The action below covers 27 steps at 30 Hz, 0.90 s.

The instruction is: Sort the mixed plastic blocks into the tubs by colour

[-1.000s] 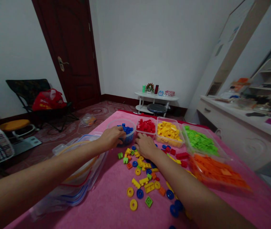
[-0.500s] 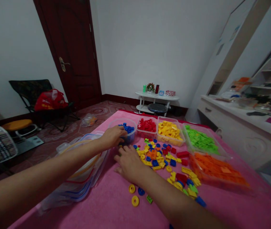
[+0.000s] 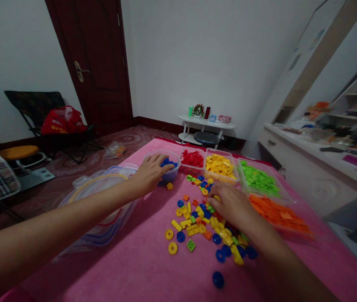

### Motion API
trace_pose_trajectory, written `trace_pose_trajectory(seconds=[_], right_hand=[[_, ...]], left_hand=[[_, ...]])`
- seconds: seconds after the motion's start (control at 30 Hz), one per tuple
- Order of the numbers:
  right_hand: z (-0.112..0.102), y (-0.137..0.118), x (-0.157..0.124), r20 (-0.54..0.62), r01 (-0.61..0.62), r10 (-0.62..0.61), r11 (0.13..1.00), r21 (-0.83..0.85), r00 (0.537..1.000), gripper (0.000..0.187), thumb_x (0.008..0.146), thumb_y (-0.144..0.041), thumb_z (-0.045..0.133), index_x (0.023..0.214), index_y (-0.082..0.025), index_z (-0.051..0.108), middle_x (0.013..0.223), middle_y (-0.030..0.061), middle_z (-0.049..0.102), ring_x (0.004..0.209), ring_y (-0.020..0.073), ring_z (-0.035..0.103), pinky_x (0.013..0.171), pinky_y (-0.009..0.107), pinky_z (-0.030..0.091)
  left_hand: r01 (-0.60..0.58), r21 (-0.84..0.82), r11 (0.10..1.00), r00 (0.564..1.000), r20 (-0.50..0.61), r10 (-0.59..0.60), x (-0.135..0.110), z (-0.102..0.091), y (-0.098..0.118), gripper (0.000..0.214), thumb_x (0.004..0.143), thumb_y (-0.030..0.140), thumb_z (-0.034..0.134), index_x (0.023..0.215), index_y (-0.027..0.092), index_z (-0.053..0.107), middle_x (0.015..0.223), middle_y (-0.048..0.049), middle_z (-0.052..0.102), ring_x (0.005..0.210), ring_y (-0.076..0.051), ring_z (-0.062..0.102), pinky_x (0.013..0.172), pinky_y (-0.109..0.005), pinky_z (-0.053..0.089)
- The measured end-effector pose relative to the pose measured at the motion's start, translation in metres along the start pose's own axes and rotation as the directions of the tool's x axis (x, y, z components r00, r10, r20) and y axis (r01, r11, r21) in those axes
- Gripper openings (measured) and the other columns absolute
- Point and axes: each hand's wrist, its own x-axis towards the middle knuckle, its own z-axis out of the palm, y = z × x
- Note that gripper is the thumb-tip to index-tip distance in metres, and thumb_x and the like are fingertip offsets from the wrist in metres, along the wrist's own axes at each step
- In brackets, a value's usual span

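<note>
My left hand (image 3: pixel 151 174) rests over the near-left rim of a round clear tub (image 3: pixel 178 171) of blue bricks (image 3: pixel 168 163), fingers stretched out over it. A single yellow brick (image 3: pixel 170 186) lies on the cloth beside that tub. On the right, my right hand (image 3: pixel 230 203) is low over the scattered pile of toy bricks (image 3: pixel 194 230), fingers apart and pointing left among the pieces. Its fingertips partly cover yellow and green ones. Yellow rings (image 3: pixel 173 248) and blue wheels (image 3: pixel 218 279) lie at the near side of the pile.
Behind the pile stand clear boxes of red bricks (image 3: pixel 192 158), yellow bricks (image 3: pixel 220 165), green bricks (image 3: pixel 260 179) and orange bricks (image 3: pixel 282 214). Stacked clear lids (image 3: pixel 102 226) lie left on the pink cloth (image 3: pixel 134 268). A white side table (image 3: pixel 206 122) stands by the wall.
My right hand has moved right across the pile, and the loose bricks now lie differently spread. My left hand stays at the blue tub. The view has shifted slightly.
</note>
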Motion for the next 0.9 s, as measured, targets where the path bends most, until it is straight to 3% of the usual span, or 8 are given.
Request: trace_pose_trajectory(seconds=[0.07,0.17,0.27,0.37,0.43,0.6,0.77,0.9], right_hand=[[-0.008,0.011,-0.021,-0.029,0.007,-0.005,0.997,0.080,1.000,0.025,0.084,-0.031,0.048,0.091,-0.019,0.069,0.099,0.0091,0.067,0.094,0.0210,0.060,0.082,0.030,0.042],[-0.002,0.023,-0.065,0.018,-0.005,0.002,0.988,0.157,1.000,0.030,0.081,-0.037,0.051,0.102,-0.024,0.067,0.108,0.0089,0.066,0.098,0.0245,0.060,0.085,0.036,0.045],[0.029,0.031,-0.122,-0.058,-0.035,0.046,0.981,0.190,0.997,0.057,0.071,-0.040,0.061,0.126,-0.031,0.056,0.138,0.0066,0.048,0.120,0.0313,0.049,0.095,0.044,0.043],[0.068,0.037,-0.168,-0.124,-0.046,0.078,0.968,0.248,0.989,0.080,0.069,-0.041,0.064,0.143,-0.035,0.033,0.148,0.0020,0.033,0.130,0.0336,0.038,0.102,0.049,0.039],[0.087,0.040,-0.183,-0.146,-0.076,0.118,0.961,0.265,0.982,0.087,0.071,-0.041,0.063,0.147,-0.035,0.020,0.150,0.0019,0.028,0.133,0.0335,0.034,0.104,0.050,0.037],[0.102,0.034,-0.163,-0.184,-0.125,0.182,0.950,0.285,0.966,0.089,0.082,-0.042,0.052,0.148,-0.030,-0.006,0.155,0.0049,0.008,0.138,0.0294,0.021,0.107,0.049,0.033],[0.101,0.012,-0.111,-0.171,-0.101,0.170,0.929,0.355,0.970,0.073,0.088,-0.036,0.043,0.149,-0.023,0.004,0.156,0.0081,-0.004,0.142,0.0259,0.003,0.111,0.047,0.025],[0.100,0.000,-0.076,-0.232,-0.017,0.128,0.904,0.427,0.964,0.066,0.091,-0.033,0.038,0.148,-0.020,0.009,0.156,0.0103,-0.001,0.142,0.0225,0.004,0.113,0.045,0.020]], left_hand=[[-0.038,-0.100,0.994,0.999,-0.024,0.036,-0.013,-0.009,0.021,0.051,0.080,0.026,0.060,0.129,0.027,0.047,0.139,-0.0096,0.040,0.127,-0.027,0.037,0.104,-0.046,0.034],[-0.091,-0.352,0.932,0.984,0.113,0.139,-0.046,-0.018,0.054,0.063,0.081,0.045,0.057,0.139,0.033,0.035,0.147,-0.0080,0.031,0.131,-0.027,0.034,0.105,-0.045,0.035],[0.016,-0.522,0.853,0.942,0.293,0.162,-0.086,-0.015,0.078,0.083,0.073,0.059,0.059,0.144,0.039,0.021,0.153,-0.0058,0.019,0.136,-0.032,0.027,0.107,-0.047,0.034],[0.053,-0.591,0.805,0.926,0.330,0.182,-0.111,-0.001,0.093,0.082,0.075,0.060,0.057,0.144,0.043,0.017,0.155,-0.0010,0.013,0.140,-0.033,0.018,0.111,-0.051,0.026],[0.072,-0.588,0.805,0.930,0.332,0.159,-0.114,0.010,0.100,0.078,0.078,0.058,0.053,0.144,0.042,0.015,0.155,-0.0005,0.010,0.141,-0.033,0.013,0.112,-0.054,0.021],[0.068,-0.545,0.836,0.944,0.306,0.122,-0.095,0.033,0.112,0.078,0.081,0.058,0.048,0.146,0.036,0.011,0.156,-0.0061,0.004,0.141,-0.034,0.007,0.111,-0.060,0.014],[0.045,-0.517,0.855,0.958,0.265,0.109,-0.075,0.044,0.117,0.077,0.083,0.060,0.043,0.147,0.032,0.011,0.156,-0.0087,-0.002,0.142,-0.034,0.004,0.112,-0.058,0.015],[0.041,-0.545,0.838,0.980,0.183,0.071,-0.053,0.052,0.111,0.075,0.085,0.056,0.044,0.147,0.028,0.013,0.156,-0.0099,0.004,0.142,-0.031,0.005,0.113,-0.054,0.017]])
